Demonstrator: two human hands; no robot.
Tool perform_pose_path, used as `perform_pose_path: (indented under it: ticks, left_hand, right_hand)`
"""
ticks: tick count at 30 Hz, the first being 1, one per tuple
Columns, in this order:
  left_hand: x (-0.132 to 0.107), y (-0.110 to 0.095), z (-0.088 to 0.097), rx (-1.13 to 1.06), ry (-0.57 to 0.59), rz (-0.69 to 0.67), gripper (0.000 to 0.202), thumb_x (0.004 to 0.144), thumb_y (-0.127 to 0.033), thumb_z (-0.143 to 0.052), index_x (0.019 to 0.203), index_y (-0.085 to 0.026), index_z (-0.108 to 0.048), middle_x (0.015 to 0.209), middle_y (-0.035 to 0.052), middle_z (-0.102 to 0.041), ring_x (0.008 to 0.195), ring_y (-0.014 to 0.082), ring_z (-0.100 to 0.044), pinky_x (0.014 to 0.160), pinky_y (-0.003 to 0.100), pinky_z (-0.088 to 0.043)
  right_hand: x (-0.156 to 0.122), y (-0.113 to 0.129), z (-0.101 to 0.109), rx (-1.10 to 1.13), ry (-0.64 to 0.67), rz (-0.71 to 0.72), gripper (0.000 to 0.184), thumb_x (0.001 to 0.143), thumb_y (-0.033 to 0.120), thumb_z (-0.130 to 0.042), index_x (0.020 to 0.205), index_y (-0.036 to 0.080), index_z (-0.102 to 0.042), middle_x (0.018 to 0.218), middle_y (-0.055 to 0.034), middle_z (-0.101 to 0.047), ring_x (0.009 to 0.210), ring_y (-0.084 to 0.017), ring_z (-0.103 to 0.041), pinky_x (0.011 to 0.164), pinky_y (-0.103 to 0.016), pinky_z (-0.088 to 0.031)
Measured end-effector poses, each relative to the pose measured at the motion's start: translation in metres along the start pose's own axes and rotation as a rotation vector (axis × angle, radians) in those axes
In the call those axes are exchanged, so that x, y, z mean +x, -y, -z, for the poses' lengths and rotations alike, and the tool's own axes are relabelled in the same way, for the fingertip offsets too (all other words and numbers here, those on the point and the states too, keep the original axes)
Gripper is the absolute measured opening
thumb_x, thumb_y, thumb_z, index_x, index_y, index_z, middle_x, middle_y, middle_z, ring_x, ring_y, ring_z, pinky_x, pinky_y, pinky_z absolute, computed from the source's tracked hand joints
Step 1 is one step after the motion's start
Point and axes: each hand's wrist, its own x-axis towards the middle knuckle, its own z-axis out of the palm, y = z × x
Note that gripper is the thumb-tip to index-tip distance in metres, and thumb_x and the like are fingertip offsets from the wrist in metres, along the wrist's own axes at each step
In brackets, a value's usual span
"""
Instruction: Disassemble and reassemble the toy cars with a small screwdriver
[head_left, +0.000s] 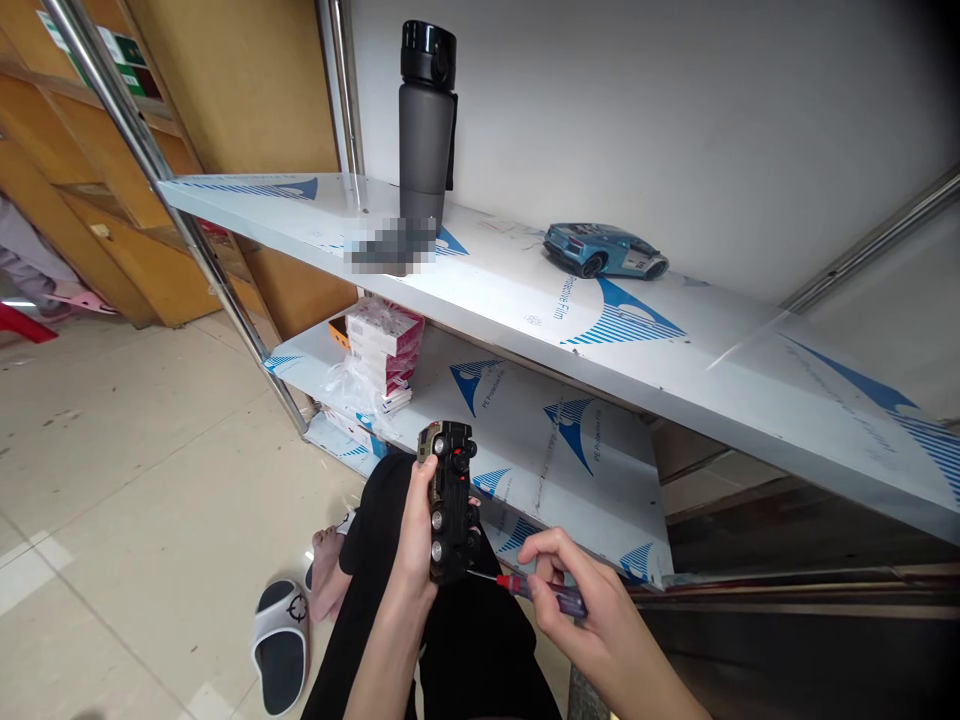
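Observation:
My left hand (415, 530) is closed around a toy truck (452, 500), which is held upright above my lap with its black underside and several wheels showing. In my right hand (581, 590) is a screwdriver (551, 595) with a red and purple translucent handle. Its thin shaft points left, and the tip is at the lower end of the truck's underside; whether it sits in a screw is too small to tell. My right thumb and fingers grip the handle. The fingers of my left hand behind the truck are mostly hidden.
On the upper metal shelf (495, 290) stand a dark grey bottle (424, 140) and a blue toy car (606, 250), beside a blurred-out patch. Stacked boxes (382, 345) in plastic rest on the shelf below. A slipper (281, 645) lies on the tiled floor at left.

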Motion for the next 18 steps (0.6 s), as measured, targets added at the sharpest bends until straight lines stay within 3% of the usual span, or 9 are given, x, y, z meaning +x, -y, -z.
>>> perform_pose_path:
  ticks: [4, 9, 11, 15, 18]
  left_hand:
    - [-0.001, 0.001, 0.0, 0.015, -0.016, -0.01, 0.051, 0.082, -0.068, -0.08, 0.096, -0.022, -0.064, 0.055, -0.004, -0.062, 0.04, 0.0152, -0.061, 0.035, 0.02, -0.042]
    - [-0.001, 0.002, -0.001, 0.031, -0.063, -0.046, 0.054, 0.082, -0.068, -0.08, 0.106, -0.022, -0.065, 0.053, -0.0071, -0.059, 0.038, 0.0145, -0.059, 0.034, 0.02, -0.041]
    - [0.0, 0.003, -0.001, 0.033, -0.064, -0.046, 0.053, 0.083, -0.067, -0.08, 0.104, -0.022, -0.065, 0.051, -0.0082, -0.057, 0.036, 0.0139, -0.057, 0.034, 0.02, -0.041]
    - [0.003, 0.006, -0.001, 0.031, -0.045, -0.076, 0.051, 0.085, -0.066, -0.08, 0.106, -0.023, -0.064, 0.058, -0.0069, -0.062, 0.038, 0.0121, -0.057, 0.038, 0.02, -0.044]
    - [0.006, 0.007, 0.002, 0.029, -0.016, -0.092, 0.05, 0.088, -0.063, -0.079, 0.114, -0.024, -0.063, 0.068, -0.0041, -0.069, 0.043, 0.0111, -0.059, 0.044, 0.02, -0.047]
  right_hand:
    - [-0.002, -0.006, 0.005, -0.045, 0.024, 0.023, 0.011, 0.111, 0.029, -0.049, 0.11, 0.03, -0.06, 0.093, 0.002, -0.063, 0.087, -0.018, -0.065, 0.08, -0.028, -0.051]
    - [-0.006, -0.008, 0.011, -0.131, 0.122, 0.184, 0.012, 0.113, 0.027, -0.047, 0.107, 0.031, -0.057, 0.105, 0.0009, -0.068, 0.101, -0.021, -0.065, 0.102, -0.036, -0.049]
    - [-0.006, -0.006, 0.009, -0.123, 0.084, 0.15, 0.012, 0.113, 0.028, -0.047, 0.108, 0.031, -0.058, 0.103, 0.0005, -0.067, 0.097, -0.021, -0.064, 0.098, -0.035, -0.05]
    - [-0.003, -0.009, -0.002, 0.016, -0.07, -0.12, 0.027, 0.116, 0.044, -0.04, 0.107, 0.029, -0.06, 0.085, 0.0019, -0.063, 0.077, -0.018, -0.061, 0.071, -0.028, -0.047]
    - [-0.001, -0.014, -0.008, 0.057, -0.084, -0.11, 0.028, 0.115, 0.047, -0.044, 0.101, 0.028, -0.058, 0.084, 0.0019, -0.06, 0.075, -0.018, -0.058, 0.069, -0.027, -0.045]
